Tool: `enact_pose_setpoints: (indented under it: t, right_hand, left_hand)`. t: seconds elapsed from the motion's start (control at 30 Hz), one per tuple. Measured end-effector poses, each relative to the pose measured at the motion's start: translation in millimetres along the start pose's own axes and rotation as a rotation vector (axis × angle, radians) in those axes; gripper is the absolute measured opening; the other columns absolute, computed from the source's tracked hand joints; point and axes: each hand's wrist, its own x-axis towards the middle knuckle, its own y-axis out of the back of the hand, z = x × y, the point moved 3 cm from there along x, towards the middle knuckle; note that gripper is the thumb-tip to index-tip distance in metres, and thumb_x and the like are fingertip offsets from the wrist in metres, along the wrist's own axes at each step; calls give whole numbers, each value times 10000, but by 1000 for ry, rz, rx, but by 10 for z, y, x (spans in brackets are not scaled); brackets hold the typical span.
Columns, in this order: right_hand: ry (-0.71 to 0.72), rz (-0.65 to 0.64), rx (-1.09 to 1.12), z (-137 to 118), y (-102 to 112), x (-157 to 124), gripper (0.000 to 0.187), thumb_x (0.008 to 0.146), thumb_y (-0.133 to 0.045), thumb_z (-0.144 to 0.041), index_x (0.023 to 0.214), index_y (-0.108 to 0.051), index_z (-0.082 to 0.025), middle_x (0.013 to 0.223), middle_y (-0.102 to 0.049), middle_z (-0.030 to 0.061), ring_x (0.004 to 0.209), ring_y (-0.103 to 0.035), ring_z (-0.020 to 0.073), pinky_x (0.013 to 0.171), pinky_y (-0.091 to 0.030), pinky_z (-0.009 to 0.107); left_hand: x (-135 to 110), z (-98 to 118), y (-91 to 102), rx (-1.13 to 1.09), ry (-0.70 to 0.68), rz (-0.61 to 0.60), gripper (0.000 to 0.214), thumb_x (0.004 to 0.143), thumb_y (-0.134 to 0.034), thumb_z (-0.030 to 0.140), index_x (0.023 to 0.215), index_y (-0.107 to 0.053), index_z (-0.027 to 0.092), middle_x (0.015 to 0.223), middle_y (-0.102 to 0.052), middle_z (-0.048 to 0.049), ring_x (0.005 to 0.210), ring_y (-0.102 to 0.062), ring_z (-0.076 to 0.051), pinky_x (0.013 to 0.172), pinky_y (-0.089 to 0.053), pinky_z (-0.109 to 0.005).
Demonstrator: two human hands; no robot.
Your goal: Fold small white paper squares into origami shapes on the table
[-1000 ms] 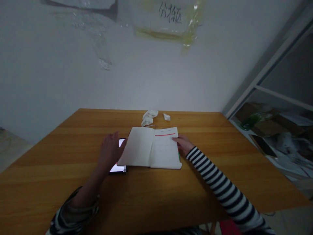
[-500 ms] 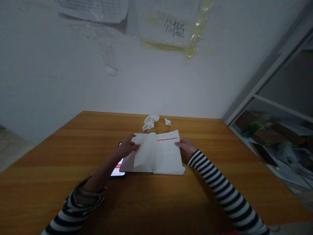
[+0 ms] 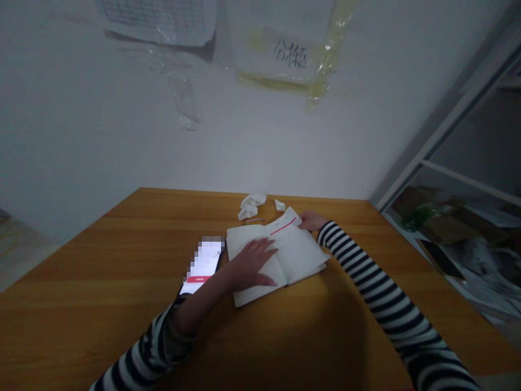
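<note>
An open notebook [image 3: 248, 293] lies tilted on the wooden table, its right-hand page [image 3: 303, 250] marked with a red line near the top. Over the left page and the middle fold, my left hand [image 3: 254, 263] is spread with its fingers apart. My right hand [image 3: 312, 220] pinches the upper right edge of the right page, which lifts slightly at its corner. To the left of the notebook is a phone [image 3: 203, 263] with a lit screen and a red bar; my left forearm crosses in front of its lower end.
Several crumpled white paper pieces [image 3: 251, 205] lie behind the notebook, with a small one [image 3: 279, 205] to their right. A wall [image 3: 252, 146] with taped papers borders the table's [image 3: 122, 239] back edge. At right stands a shelf [image 3: 451, 239] holding boxes and papers.
The notebook has turned and shifted right, uncovering the phone. My left hand has moved from the left page's upper edge toward the middle fold. My right hand has moved slightly up, still at the page edge.
</note>
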Motion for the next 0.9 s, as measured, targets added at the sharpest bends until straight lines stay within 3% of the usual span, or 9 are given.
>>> enact_pose_setpoints:
  t: [0.07,0.13,0.27,0.37,0.47,0.57,0.67,0.73,0.9]
  right_hand:
    - [6,65,-140,-179,21,26,200,622,-650,-24,491,-650,-174,469,-611,37,713,-682,266,745,-510,365]
    - [18,149,-261,-386,-66,-36,191,709,-622,-36,600,-699,-173,620,-694,103,865,-692,311,826,-494,411]
    - [88,263,-431,-783,-488,-394,238,886,-491,-94,915,-727,-116,963,-724,238,1019,-666,361,888,-468,496]
    - [239,201,-597,-967,-826,-685,267,919,-466,-93,1089,-670,-114,996,-728,210,964,-687,300,833,-507,417]
    - [378,124,-805,-1011,-1001,-865,297,936,-457,-95,1188,-614,-101,1117,-705,201,1033,-666,270,805,-524,355]
    - [396,118,-848,-962,-977,-923,343,958,-442,-128,1277,-564,-99,1208,-678,189,1108,-645,250,844,-521,337]
    - [323,137,-818,-874,-831,-906,387,969,-437,-171,1343,-539,-155,1189,-700,159,1052,-681,243,842,-519,337]
    - [252,161,-799,-803,-699,-872,410,980,-416,-194,1373,-530,-217,1143,-726,134,1012,-701,245,828,-518,337]
    - [127,259,-673,-614,-410,-759,397,1011,-369,-256,1341,-588,-278,1161,-732,92,1059,-686,236,880,-490,327]
  left_hand:
    - [81,48,-195,43,-18,-51,1046,756,-493,805,1508,-313,100,1572,-276,-267,1471,-217,-401,1164,-169,-583]
    - [117,110,-363,67,-21,-18,1024,793,-400,810,1545,-228,135,1601,-226,-233,1493,-164,-375,1176,-113,-582]
    - [93,182,-523,82,24,112,809,896,-392,691,1502,-326,159,1540,-388,-194,1449,-303,-336,1186,-134,-557]
    - [36,173,-512,123,90,155,717,911,-444,630,1422,-442,127,1439,-489,-226,1375,-392,-371,1152,-186,-620]
    - [-2,166,-468,147,122,172,619,931,-455,572,1366,-508,136,1421,-498,-215,1348,-410,-377,1129,-250,-608]
    - [-1,168,-466,152,89,184,586,947,-461,530,1367,-502,125,1439,-494,-186,1370,-396,-338,1149,-269,-525]
    - [14,166,-521,169,26,158,558,975,-430,478,1382,-475,98,1469,-482,-168,1413,-362,-279,1184,-225,-465]
    - [18,165,-550,186,14,142,546,991,-393,464,1407,-453,115,1497,-459,-158,1431,-342,-263,1192,-198,-475]
    - [32,218,-513,250,30,139,555,1005,-365,429,1537,-241,328,1522,-439,-95,1424,-355,-287,1147,-201,-594]
